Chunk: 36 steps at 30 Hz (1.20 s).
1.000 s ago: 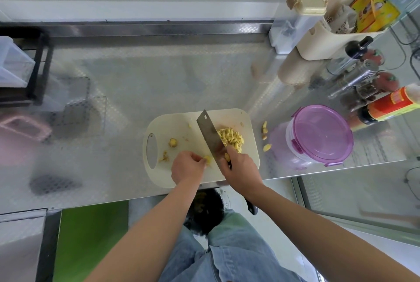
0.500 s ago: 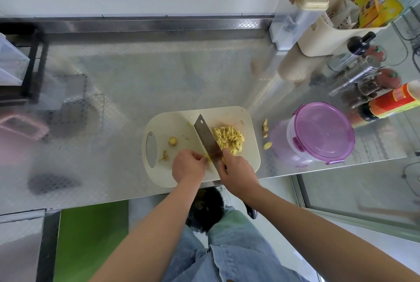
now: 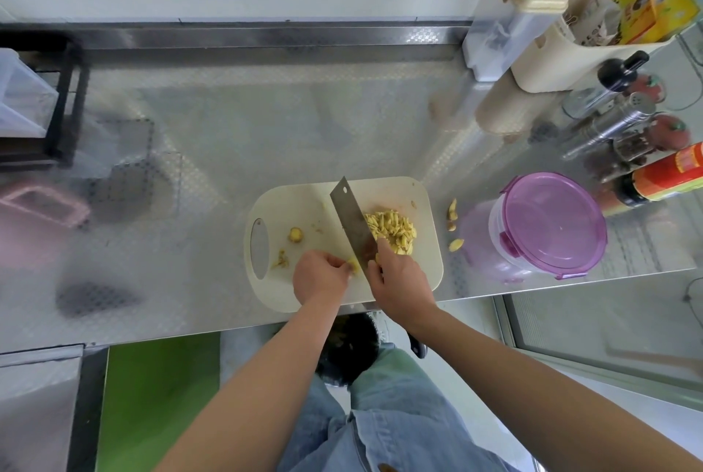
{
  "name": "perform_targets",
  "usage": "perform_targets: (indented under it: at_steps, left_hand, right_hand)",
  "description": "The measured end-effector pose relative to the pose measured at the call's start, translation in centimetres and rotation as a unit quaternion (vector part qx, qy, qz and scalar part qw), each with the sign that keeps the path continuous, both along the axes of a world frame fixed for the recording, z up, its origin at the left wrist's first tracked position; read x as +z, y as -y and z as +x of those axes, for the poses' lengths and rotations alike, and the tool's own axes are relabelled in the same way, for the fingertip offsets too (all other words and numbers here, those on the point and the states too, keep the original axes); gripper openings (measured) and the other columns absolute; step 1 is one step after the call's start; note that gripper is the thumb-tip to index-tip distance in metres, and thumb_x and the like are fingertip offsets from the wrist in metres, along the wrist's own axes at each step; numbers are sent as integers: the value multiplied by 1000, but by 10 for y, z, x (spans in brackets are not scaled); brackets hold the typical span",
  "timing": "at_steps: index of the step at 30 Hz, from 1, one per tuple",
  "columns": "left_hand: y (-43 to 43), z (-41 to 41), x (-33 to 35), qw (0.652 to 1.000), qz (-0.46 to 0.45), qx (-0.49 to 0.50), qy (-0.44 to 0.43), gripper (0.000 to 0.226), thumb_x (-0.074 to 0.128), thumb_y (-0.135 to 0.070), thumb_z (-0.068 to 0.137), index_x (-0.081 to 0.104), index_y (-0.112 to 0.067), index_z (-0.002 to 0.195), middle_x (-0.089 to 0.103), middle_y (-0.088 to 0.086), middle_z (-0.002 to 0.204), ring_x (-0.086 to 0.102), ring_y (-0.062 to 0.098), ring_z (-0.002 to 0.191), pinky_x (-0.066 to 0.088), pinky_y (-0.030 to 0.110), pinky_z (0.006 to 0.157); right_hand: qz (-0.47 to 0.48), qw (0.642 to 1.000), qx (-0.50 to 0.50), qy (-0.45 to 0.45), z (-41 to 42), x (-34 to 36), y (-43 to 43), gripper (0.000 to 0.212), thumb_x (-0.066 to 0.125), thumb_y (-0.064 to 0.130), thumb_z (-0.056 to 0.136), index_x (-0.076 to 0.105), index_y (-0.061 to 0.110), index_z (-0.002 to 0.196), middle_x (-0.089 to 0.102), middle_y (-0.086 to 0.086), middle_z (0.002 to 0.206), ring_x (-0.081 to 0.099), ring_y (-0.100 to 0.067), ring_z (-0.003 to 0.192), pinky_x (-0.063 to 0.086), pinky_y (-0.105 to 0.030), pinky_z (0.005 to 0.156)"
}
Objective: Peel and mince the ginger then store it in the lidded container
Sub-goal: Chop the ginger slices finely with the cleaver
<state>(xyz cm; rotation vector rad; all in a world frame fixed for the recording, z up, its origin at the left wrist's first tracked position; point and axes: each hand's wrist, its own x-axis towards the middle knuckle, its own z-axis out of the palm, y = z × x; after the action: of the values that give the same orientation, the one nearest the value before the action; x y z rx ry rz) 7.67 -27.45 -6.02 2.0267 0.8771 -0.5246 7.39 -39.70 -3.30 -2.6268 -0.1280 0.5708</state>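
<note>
Head view. A pale cutting board (image 3: 304, 205) lies at the near edge of the steel counter (image 3: 228, 129). The left hand (image 3: 319, 277) rests on the board with its fingers curled, pinching a small piece of ginger (image 3: 353, 265) against the board, just left of the blade. The right hand (image 3: 399, 281) is clamped round the handle of a cleaver (image 3: 352, 222), whose blade runs diagonally away from the person, its edge down beside the pinched piece. A pile of cut ginger (image 3: 392, 230) sits on the board just right of the blade. A ginger nub (image 3: 296, 234) and peel scraps (image 3: 280, 258) lie near the board's handle slot. The container (image 3: 547, 222), its purple lid on, stands on the counter right of the board, with loose ginger bits (image 3: 452, 213) between them.
</note>
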Motion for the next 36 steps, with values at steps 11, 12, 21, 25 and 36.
perform_targets:
  at_steps: [11,12,21,25,36]
  left_hand:
    - [0,0,1,1000,-11,3,2,10,78,-29,77,73,-21,73,69,-3,72,65,19,74,42,24,60]
    - [0,0,1,1000,-10,3,2,9,78,-28,77,73,-21,74,70,-2,73,66,20,74,42,24,60]
    - [-3,6,0,1000,-20,1,-22,15,79,-29,75,69,-25,66,70,-2,74,65,19,74,41,24,61]
    - [-4,7,1,1000,-20,-1,-22,7,75,-26,76,73,-22,71,71,0,74,66,21,76,41,24,62]
    - [-3,6,-3,999,-24,6,-28,9,74,-23,73,73,-16,67,71,1,69,67,21,73,43,23,61]
  right_hand:
    - [-28,999,14,-21,-6,10,-2,8,36,20,99,31,19,92,37,2,61,34,-10,51,19,-24,46]
    - [-29,999,13,-23,-6,9,-2,8,36,20,99,32,18,92,36,2,61,34,-10,51,20,-25,46]
    - [-56,998,17,-30,-7,-3,-11,5,35,21,100,34,17,97,49,-4,73,50,-26,65,37,-33,58]
    - [-71,997,31,-23,6,-3,-22,5,37,15,99,33,16,97,51,-4,74,53,-27,67,39,-34,60]
    - [-23,1000,18,9,14,-7,-5,16,36,23,101,42,11,110,51,-5,71,53,-27,63,32,-31,52]
